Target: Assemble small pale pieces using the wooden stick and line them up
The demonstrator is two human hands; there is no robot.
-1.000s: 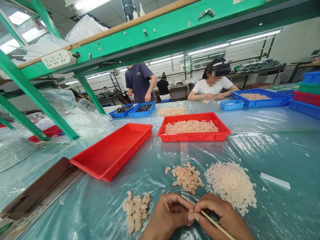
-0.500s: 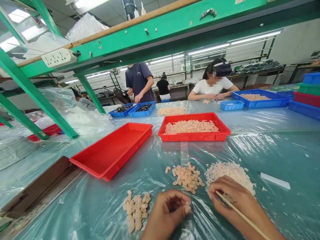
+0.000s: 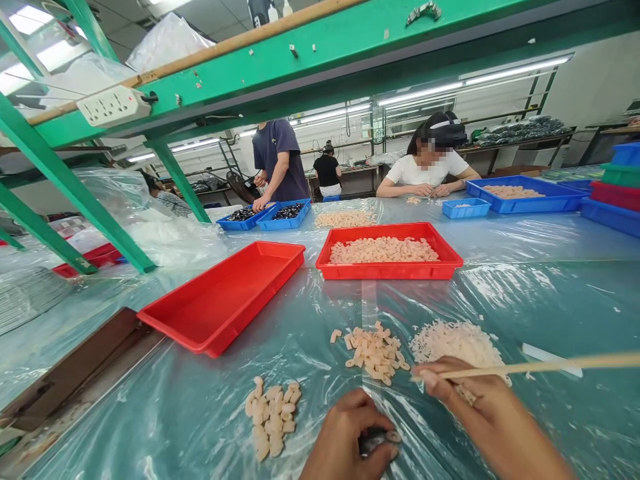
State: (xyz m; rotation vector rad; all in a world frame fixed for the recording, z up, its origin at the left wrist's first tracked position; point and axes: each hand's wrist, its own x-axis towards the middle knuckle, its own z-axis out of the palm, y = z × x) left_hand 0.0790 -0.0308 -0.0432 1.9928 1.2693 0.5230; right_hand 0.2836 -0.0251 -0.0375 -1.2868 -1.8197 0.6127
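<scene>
The small beige piece [image 3: 395, 437] sits in our left grip [image 3: 345, 433], pinched between thumb and finger; it looks light, perhaps slippery, best held by its sides. Our right grip [image 3: 480, 395] pinches a stiff-looking stick [image 3: 600, 362]; beyond our left grip lies a beige pile [image 3: 376, 353].

Peach pieces [image 3: 376, 352], white bits [image 3: 453, 341], tan stick [image 3: 605, 361]

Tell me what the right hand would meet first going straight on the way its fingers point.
Probably the small pile of peach-coloured pieces, just ahead and to the left of the right hand; its height is unclear, so it might pass above.
</scene>
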